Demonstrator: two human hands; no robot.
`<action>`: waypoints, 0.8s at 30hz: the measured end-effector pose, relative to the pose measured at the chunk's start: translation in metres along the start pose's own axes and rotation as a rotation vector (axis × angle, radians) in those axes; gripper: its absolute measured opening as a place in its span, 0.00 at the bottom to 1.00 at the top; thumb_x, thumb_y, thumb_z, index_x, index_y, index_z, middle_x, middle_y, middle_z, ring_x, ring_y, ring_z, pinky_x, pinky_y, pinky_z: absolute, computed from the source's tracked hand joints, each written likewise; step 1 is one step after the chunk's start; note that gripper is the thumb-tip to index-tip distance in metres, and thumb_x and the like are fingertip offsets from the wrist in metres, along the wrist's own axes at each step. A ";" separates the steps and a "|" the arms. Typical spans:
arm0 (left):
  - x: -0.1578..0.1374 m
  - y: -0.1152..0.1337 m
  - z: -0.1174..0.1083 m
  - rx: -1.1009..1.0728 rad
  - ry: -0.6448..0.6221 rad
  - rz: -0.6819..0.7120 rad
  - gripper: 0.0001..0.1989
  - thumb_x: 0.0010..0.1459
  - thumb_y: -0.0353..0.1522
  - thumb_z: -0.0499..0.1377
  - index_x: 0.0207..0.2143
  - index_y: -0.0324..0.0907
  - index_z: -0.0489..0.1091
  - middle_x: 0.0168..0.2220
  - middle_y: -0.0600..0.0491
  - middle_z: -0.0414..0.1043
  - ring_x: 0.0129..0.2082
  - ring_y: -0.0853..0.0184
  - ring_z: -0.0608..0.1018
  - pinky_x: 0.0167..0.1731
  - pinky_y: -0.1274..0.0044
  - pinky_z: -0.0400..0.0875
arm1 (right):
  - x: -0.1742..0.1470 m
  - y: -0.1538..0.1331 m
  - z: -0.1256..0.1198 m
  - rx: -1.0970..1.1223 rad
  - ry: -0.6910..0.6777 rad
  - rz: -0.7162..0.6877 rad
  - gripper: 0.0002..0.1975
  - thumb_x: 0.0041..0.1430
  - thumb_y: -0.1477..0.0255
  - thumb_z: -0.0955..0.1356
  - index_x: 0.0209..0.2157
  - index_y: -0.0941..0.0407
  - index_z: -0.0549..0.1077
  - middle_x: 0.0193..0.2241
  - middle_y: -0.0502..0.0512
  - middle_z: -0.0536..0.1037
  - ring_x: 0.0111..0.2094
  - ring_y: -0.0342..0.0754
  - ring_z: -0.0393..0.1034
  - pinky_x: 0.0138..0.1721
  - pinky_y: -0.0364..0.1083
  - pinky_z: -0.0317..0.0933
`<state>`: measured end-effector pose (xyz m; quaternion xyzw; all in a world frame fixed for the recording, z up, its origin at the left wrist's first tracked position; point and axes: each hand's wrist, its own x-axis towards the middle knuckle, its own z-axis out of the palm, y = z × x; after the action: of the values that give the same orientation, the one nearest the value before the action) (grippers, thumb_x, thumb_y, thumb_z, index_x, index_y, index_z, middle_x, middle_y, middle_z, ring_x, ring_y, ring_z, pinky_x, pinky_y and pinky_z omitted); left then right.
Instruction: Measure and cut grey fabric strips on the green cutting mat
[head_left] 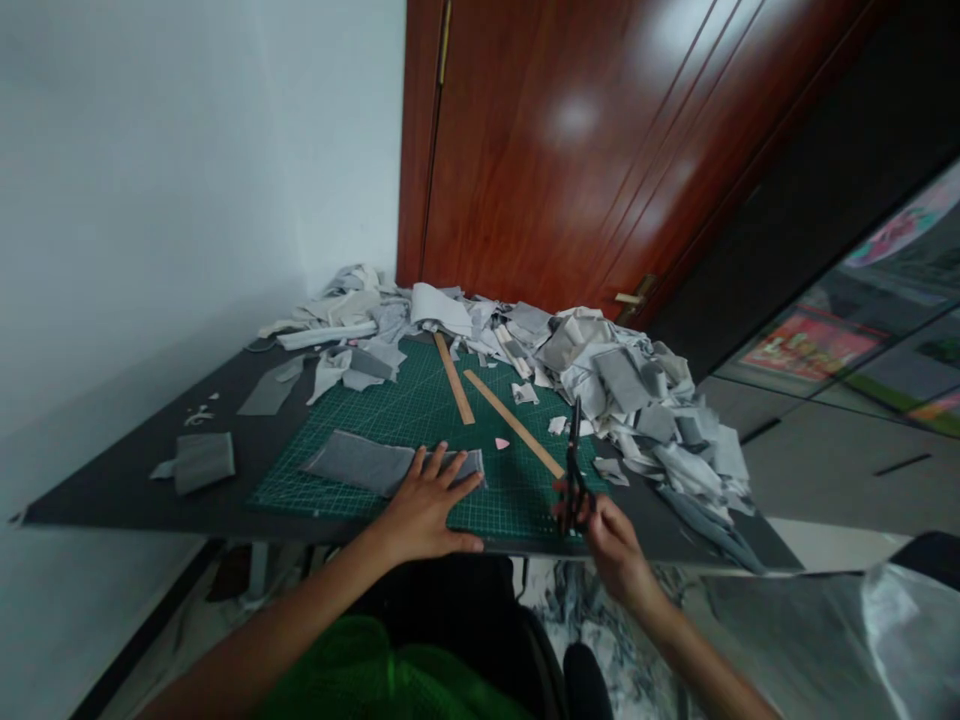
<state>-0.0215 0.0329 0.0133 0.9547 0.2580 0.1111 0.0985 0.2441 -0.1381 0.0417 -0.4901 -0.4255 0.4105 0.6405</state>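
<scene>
My left hand point(431, 505) lies with fingers spread on the right part of a grey fabric strip point(360, 462), pressing it flat on the green cutting mat point(405, 400). In my right hand point(611, 540) is a pair of black-handled scissors point(574, 470), held above the mat's front right corner with the blades pointing away from me. A small pink piece point(502, 443), perhaps tailor's chalk, sits between the strip and a wooden ruler point(517, 425). Another wooden ruler point(454, 380) lies further left. My right palm is partly hidden behind the scissor handles.
Heaped grey and white fabric scraps point(630, 385) run along the table's back and right side, with another pile point(345, 305) at the back left. A folded grey piece point(204, 462) lies on the dark table point(135, 490) at left. A wooden door point(555, 150) stands behind.
</scene>
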 end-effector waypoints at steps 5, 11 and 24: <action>-0.002 0.000 -0.001 0.013 0.046 0.072 0.55 0.53 0.66 0.56 0.72 0.41 0.54 0.74 0.40 0.45 0.75 0.44 0.44 0.70 0.51 0.40 | -0.089 0.015 0.018 -0.118 -0.202 0.092 0.20 0.65 0.48 0.67 0.35 0.50 0.77 0.37 0.59 0.83 0.43 0.57 0.75 0.47 0.54 0.64; -0.004 -0.002 -0.002 -0.012 -0.073 0.155 0.50 0.55 0.65 0.56 0.69 0.42 0.60 0.73 0.40 0.50 0.73 0.47 0.52 0.70 0.58 0.47 | -0.118 0.024 0.034 0.063 -0.270 0.389 0.31 0.60 0.40 0.65 0.33 0.55 0.80 0.43 0.66 0.83 0.41 0.59 0.79 0.45 0.56 0.69; 0.005 -0.008 0.000 -0.188 0.074 0.116 0.28 0.65 0.54 0.57 0.59 0.49 0.74 0.66 0.48 0.66 0.68 0.52 0.65 0.67 0.58 0.57 | -0.137 0.045 0.093 0.264 0.242 0.599 0.40 0.47 0.43 0.76 0.53 0.57 0.75 0.15 0.46 0.69 0.14 0.43 0.60 0.15 0.42 0.54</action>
<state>-0.0208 0.0421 0.0126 0.9498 0.1941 0.1757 0.1714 0.1100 -0.2333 -0.0072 -0.5512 -0.1270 0.5705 0.5954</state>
